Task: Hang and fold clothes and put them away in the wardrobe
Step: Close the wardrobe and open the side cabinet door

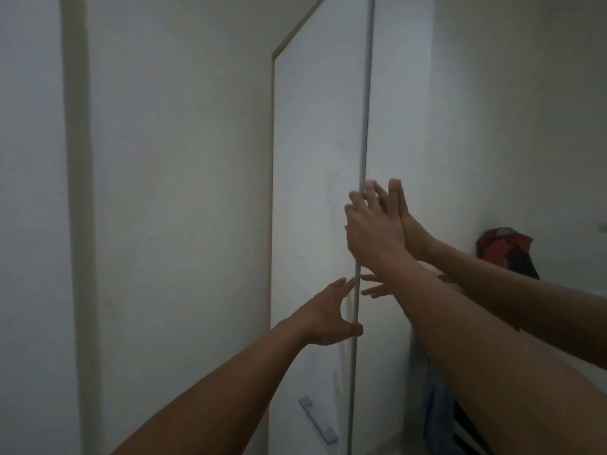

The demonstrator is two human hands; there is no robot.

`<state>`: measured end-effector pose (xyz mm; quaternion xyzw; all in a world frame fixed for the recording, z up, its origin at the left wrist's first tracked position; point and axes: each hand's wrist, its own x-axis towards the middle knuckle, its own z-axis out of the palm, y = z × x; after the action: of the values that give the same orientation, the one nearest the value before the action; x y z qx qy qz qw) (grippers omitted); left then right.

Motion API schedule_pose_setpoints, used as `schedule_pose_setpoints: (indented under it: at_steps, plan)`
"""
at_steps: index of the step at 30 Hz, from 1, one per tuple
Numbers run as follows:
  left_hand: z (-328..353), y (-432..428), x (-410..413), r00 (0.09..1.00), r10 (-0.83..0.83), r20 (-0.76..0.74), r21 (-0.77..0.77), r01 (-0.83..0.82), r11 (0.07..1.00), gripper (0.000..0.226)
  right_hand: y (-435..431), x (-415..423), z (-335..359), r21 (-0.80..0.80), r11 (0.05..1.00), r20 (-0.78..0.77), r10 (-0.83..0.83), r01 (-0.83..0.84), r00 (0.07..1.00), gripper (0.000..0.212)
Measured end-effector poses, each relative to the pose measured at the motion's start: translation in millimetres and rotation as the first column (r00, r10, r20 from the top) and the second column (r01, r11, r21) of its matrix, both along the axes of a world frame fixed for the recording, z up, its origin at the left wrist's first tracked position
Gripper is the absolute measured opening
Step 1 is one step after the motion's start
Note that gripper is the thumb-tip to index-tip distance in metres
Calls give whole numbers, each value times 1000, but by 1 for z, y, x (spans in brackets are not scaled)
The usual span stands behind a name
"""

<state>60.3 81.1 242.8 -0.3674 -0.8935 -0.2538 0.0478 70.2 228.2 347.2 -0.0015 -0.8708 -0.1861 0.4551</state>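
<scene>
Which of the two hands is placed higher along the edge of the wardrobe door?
The right hand, with fingers spread, is higher on the wardrobe door edge; the left hand reaches the same edge lower down.

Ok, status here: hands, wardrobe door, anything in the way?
Left hand open at wardrobe door edge; right hand open, higher on same edge. No garment held. Nothing between hands and door; red cloth far right.
</scene>
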Motion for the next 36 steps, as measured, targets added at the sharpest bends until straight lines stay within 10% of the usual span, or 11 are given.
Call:
schedule_pose_setpoints:
  at_steps: [11, 18, 36]
  plan:
    - [-19, -51, 86, 992, -30, -119, -152, 11, 988, 96, -30, 158, -101, -317, 944, 185, -31, 89, 982, 46]
    - [-57, -69, 182, 976, -198, -94, -179, 179, 968, 93, -52, 306, -187, -623, 750, 262, -66, 221, 963, 50]
    - [-238, 41, 429, 860, -497, 114, -349, 503, 791, 96, -4, 598, -388, -708, 458, 501, -209, 537, 840, 53]
